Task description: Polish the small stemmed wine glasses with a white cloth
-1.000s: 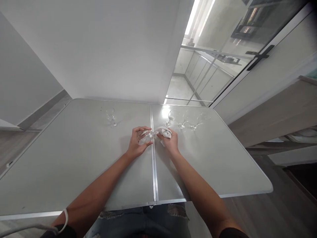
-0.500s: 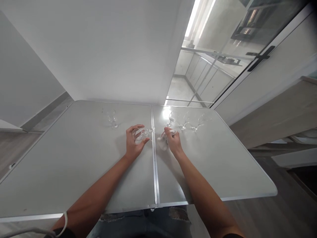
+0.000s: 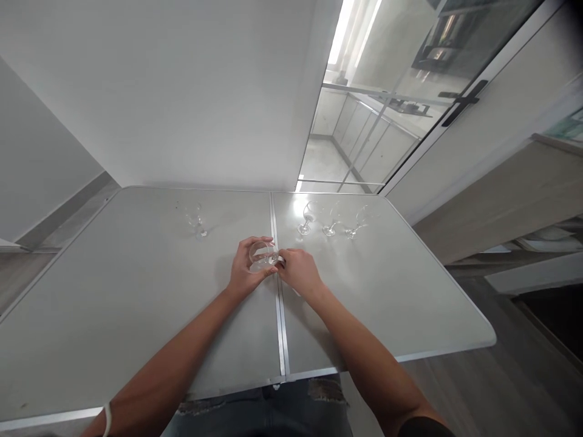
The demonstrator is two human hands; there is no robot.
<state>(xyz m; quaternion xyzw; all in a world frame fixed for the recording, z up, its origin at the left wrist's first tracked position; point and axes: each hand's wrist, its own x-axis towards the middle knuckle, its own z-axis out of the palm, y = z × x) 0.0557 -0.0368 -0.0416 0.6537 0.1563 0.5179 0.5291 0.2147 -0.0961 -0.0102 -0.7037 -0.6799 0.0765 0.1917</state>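
Note:
Above the middle of the table, my left hand (image 3: 246,267) is wrapped round the bowl of a clear stemmed glass (image 3: 260,255), which lies tilted on its side with its stem towards the right. My right hand (image 3: 298,270) is closed at the stem end of that glass, around a white cloth (image 3: 281,260). Most of the cloth and the glass's foot are hidden by the fingers.
Three more stemmed glasses stand in a row at the back right: one (image 3: 306,221), another (image 3: 329,226) and a third (image 3: 355,227). One glass (image 3: 197,224) is at the back left. A metal seam (image 3: 281,328) divides the table (image 3: 150,303). A wall rises behind.
My right hand has moved left with the white cloth, from beside the seam to the stem end of the glass. My left hand still holds the glass. The view has shifted slightly.

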